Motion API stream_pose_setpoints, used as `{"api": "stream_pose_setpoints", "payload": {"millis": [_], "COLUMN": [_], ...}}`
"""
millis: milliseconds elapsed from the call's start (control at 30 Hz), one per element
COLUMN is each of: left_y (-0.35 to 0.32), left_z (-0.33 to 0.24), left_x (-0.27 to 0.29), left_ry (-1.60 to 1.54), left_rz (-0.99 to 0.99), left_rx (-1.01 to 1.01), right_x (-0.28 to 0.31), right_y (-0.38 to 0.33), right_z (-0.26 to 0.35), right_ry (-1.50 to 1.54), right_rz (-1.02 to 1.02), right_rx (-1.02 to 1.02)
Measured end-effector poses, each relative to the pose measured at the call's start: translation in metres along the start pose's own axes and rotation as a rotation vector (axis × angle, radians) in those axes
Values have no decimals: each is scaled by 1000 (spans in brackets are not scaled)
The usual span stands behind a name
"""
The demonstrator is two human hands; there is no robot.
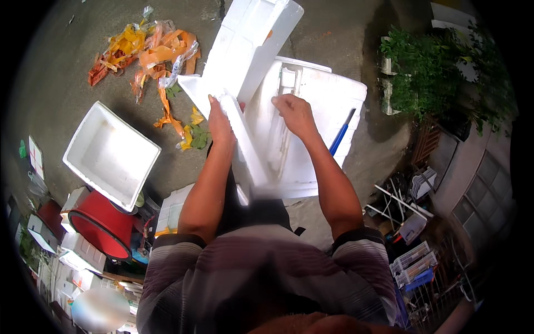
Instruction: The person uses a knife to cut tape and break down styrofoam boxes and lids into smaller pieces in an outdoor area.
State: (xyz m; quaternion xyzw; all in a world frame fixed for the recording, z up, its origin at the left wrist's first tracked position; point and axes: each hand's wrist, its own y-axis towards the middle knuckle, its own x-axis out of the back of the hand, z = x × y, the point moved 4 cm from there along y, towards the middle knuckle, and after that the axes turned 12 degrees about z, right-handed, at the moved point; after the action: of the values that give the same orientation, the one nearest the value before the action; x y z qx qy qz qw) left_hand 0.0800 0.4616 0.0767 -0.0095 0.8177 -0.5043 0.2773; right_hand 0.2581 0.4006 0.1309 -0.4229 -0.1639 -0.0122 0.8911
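My left hand [221,123] is closed on the edge of a white foam box [239,55], which is tilted up in front of me. Below that hand a narrow white foam wall [247,142] slants down toward my lap. My right hand [296,115] has its fingers curled in a pinch above a white foam slab [317,100]; whatever lies between the fingertips, if anything, is too small to make out. On the slab's right side rests a slim blue-handled tool [340,136] with a dark tip.
Torn orange and yellow tape [161,53] lies heaped on the concrete at the far left. An open white foam box [111,156] stands left of me, beside a red tub [100,222]. Green plants [417,72] grow at the right, with a wire rack [434,295] nearer.
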Motion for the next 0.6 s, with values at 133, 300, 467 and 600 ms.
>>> {"api": "stream_pose_setpoints", "payload": {"millis": [133,300,467,600], "left_y": [11,-17,-48,-69], "left_z": [3,1,7,3], "left_x": [14,3,2,3], "left_ry": [350,571,751,890], "left_rz": [-8,-23,67,85], "left_rx": [-237,-322,-339,-396], "right_x": [-68,-86,-89,-93], "right_y": [-47,-39,-37,-45], "right_z": [17,5,-7,-18], "right_ry": [194,306,328,439], "right_rz": [233,184,54,216], "right_rx": [71,154,88,239]}}
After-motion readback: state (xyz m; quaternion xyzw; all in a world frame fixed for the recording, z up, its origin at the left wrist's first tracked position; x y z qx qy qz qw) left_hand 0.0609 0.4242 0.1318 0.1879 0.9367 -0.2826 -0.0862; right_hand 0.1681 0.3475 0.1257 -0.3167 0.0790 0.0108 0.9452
